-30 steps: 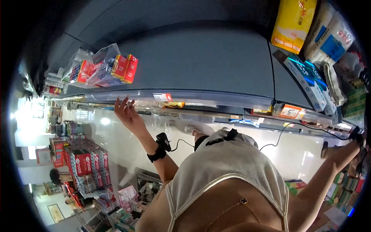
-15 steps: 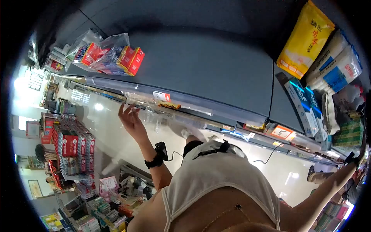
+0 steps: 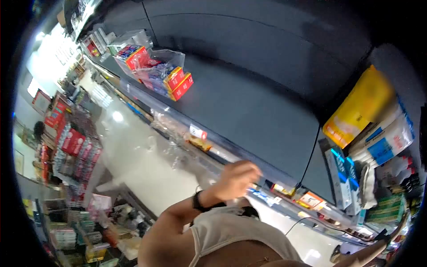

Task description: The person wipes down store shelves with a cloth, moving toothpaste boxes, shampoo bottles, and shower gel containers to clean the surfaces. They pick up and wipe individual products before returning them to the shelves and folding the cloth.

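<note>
My left hand [image 3: 238,180], with a black band at the wrist, is in front of the dark grey shelf [image 3: 249,111], close to its front edge. The fingers look bent but are smeared by motion, and I cannot tell whether they hold anything. At the far right, my right hand [image 3: 401,225] reaches up beside a green striped stack [image 3: 386,209], its fingers dim near the edge of view. Left of that stack stand long blue and white boxes [image 3: 342,178] and a whitish cloth-like item [image 3: 368,187].
Red and yellow boxes in clear plastic [image 3: 180,84] lie on the shelf's left part. A yellow packet [image 3: 351,118] and white-blue packs [image 3: 382,142] stand at its right end. Price tags [image 3: 312,200] line the front edge. Stacked red cartons [image 3: 73,142] stand across the aisle.
My left hand has moved right along the shelf front, from fingers apart to fingers bent and blurred. My right hand stays at the far right. The whole view has tilted.
</note>
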Available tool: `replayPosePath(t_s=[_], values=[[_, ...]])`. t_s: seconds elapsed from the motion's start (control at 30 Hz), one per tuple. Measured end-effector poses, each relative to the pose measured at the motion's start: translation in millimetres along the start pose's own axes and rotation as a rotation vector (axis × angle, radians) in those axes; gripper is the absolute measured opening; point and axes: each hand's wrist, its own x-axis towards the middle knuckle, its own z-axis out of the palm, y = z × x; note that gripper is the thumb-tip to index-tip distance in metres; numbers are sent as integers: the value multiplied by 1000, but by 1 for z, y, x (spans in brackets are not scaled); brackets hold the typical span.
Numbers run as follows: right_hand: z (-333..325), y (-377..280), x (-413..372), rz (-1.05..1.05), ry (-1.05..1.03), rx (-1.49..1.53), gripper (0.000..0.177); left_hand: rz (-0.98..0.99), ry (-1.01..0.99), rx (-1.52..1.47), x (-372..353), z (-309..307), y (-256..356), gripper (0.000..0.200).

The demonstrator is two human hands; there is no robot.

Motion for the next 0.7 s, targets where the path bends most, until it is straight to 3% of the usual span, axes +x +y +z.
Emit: replayPosePath(t_s=[0.07, 0.13, 0.2, 0.23, 0.27, 0.33, 0.37, 0.4, 0.47, 0.57, 0.6, 0.67, 0.7], values=[[7, 13, 0, 13, -20, 20, 44, 197, -141, -58, 7, 46, 29, 12], [16, 19, 3, 5, -37, 51, 45, 371, -149, -175, 13, 98, 55, 21], [18, 34, 22, -21, -22, 86, 45, 377, -96, -264, 25, 134, 94, 36], [16, 41, 29, -32, -16, 107, 46, 340, -82, -354, 27, 157, 106, 46], [17, 48, 35, -45, -13, 132, 46, 81, -393, -489, 21, 179, 115, 47], [18, 59, 46, -66, -24, 178, 47, 3, -369, -747, 33, 225, 145, 50], [17, 65, 53, -73, -35, 197, 47, 57, -358, -772, 39, 249, 159, 52], [19, 65, 57, -76, -39, 226, 47, 31, -437, -813, 49, 263, 176, 55], [18, 69, 66, -73, -32, 282, 48, 225, -261, -647, 63, 319, 203, 64], [14, 69, 74, -79, -18, 361, 49, 225, -234, -519, 76, 379, 238, 83], [13, 70, 77, -78, -14, 381, 49, 216, -278, -490, 83, 382, 251, 86], [9, 73, 84, -68, -12, 423, 49, 361, -85, -410, 97, 390, 270, 88], [6, 76, 87, -62, -8, 444, 50, 341, -43, -408, 105, 399, 277, 87]])
